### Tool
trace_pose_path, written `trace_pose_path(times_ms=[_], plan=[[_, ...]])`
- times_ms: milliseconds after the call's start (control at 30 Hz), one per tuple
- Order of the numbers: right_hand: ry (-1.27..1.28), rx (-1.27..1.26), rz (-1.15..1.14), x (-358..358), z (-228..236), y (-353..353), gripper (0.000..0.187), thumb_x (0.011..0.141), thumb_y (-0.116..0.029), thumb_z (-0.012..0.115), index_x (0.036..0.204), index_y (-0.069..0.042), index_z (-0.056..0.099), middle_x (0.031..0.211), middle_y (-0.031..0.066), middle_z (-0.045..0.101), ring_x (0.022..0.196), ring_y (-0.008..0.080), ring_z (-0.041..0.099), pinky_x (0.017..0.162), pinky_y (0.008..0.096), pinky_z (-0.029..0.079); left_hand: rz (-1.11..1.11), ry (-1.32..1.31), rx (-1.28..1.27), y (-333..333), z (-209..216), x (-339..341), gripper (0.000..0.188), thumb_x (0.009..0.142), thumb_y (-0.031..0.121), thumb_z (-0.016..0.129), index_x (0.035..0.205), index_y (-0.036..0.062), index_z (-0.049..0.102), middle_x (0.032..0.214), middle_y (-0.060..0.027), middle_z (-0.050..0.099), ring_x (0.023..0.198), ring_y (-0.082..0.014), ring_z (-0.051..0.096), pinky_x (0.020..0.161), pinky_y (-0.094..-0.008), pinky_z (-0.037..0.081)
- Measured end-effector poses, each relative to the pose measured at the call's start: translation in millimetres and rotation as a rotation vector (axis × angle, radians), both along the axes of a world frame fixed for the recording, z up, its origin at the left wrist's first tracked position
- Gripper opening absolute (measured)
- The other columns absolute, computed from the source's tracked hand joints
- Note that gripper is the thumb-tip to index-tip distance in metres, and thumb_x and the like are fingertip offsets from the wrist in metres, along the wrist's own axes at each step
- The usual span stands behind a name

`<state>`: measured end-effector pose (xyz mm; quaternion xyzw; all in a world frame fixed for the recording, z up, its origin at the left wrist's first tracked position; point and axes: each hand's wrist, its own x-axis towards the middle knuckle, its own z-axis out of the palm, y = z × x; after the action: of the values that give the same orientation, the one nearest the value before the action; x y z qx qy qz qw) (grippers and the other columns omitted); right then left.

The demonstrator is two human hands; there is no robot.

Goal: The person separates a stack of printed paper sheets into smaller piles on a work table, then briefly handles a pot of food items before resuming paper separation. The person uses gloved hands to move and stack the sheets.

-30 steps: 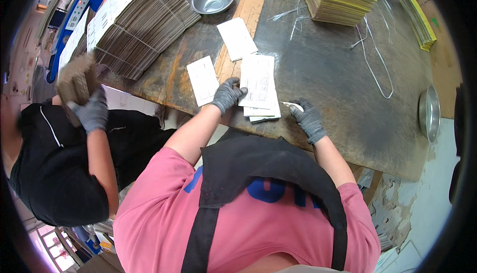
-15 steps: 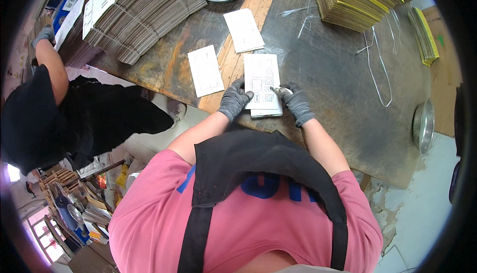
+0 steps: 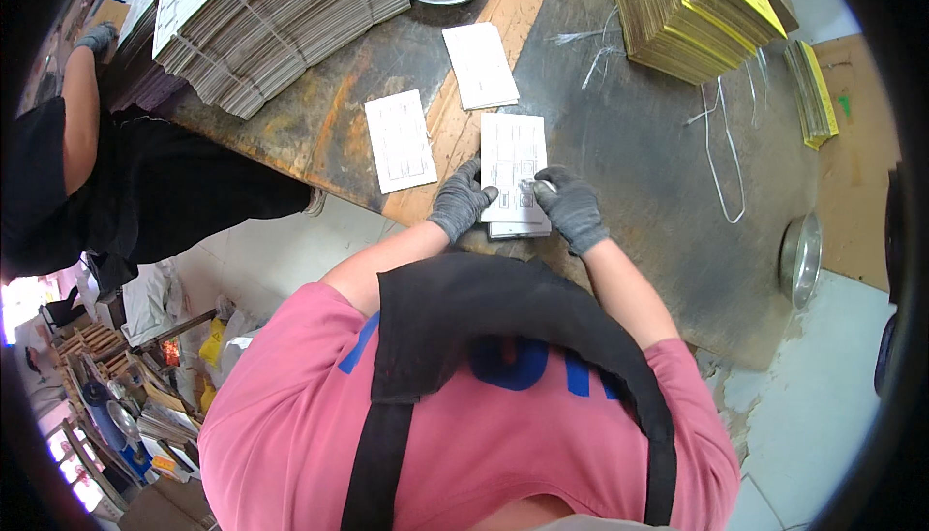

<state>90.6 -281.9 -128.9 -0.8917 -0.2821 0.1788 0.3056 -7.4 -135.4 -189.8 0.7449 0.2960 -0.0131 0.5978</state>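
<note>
Moved since one second ago: right hand (image 3: 571, 208), from clear of the papers to the right edge of the printed pile (image 3: 513, 144); co-worker's hand (image 3: 96, 38), farther up the left side.

Right hand: grey glove, forearm rising from lower right, wrist angled inward; fingers curled about a pale slim object (image 3: 549, 186), knuckles outward, fingertips above the lower right part of the top sheet.

Left hand: grey glove, forearm rising from lower left, at the pile's left edge; thumb over the lower left margin, other fingers bent alongside. Whether it pinches the pile or only steadies it cannot be told.

Printed pile: on the tabletop (image 3: 639, 163), between both hands, near the front edge; lower layers protrude toward the wearer.

Hidden or unclear: most of the pale object, within the right hand; left fingertips, partly behind the paper; print under the right hand. Cut off by the upper border: tied card stack (image 3: 290, 33), yellow-topped stack (image 3: 677, 18). Co-worker: head out of view; item at that hand, indistinct.
</note>
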Motion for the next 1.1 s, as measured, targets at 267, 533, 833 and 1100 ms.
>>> trace_pose_path(times_ms=[267,533,833,1100], plan=[[0.680,0.074,-0.293,-10,-35,-10,0.027,0.074,-0.022,0.059,0.092,-0.003,0.058,0.077,0.0129,0.060,0.069,0.0228,0.057,0.066,0.0320,0.045,-0.008,0.043,-0.031,1,6,-1,0.051,0.070,0.014,0.063,0.117,0.0016,0.044,0.061,-0.0008,0.046,0.056,-0.0103,0.043,0.054,-0.0251,0.040],[-0.135,-0.502,0.508,-36,15,33,0.019,0.077,-0.021,0.050,0.087,-0.005,0.056,0.073,0.0151,0.061,0.070,0.0287,0.060,0.062,0.0371,0.047,-0.008,0.041,-0.070,1,12,2,0.053,0.071,0.014,0.063,0.118,0.0006,0.042,0.066,-0.0044,0.052,0.059,-0.0130,0.049,0.056,-0.0261,0.043],[0.027,0.202,-0.063,1,5,-33,0.023,0.077,-0.024,0.055,0.091,-0.005,0.057,0.082,0.0092,0.059,0.068,0.0202,0.056,0.058,0.0312,0.044,0.023,-0.072,-0.276,12,40,-6,0.051,0.074,0.009,0.058,0.121,0.0008,0.040,0.073,-0.0016,0.052,0.067,-0.0092,0.049,0.063,-0.0211,0.043],[0.346,0.308,-0.350,-4,-8,-68,0.024,0.080,-0.022,0.055,0.096,-0.004,0.056,0.081,0.0075,0.058,0.070,0.0154,0.053,0.062,0.0270,0.043,0.191,-0.120,-0.245,104,39,90,0.043,0.075,0.008,0.062,0.114,0.0008,0.045,0.082,-0.0092,0.060,0.063,-0.0130,0.057,0.052,-0.0209,0.047]])
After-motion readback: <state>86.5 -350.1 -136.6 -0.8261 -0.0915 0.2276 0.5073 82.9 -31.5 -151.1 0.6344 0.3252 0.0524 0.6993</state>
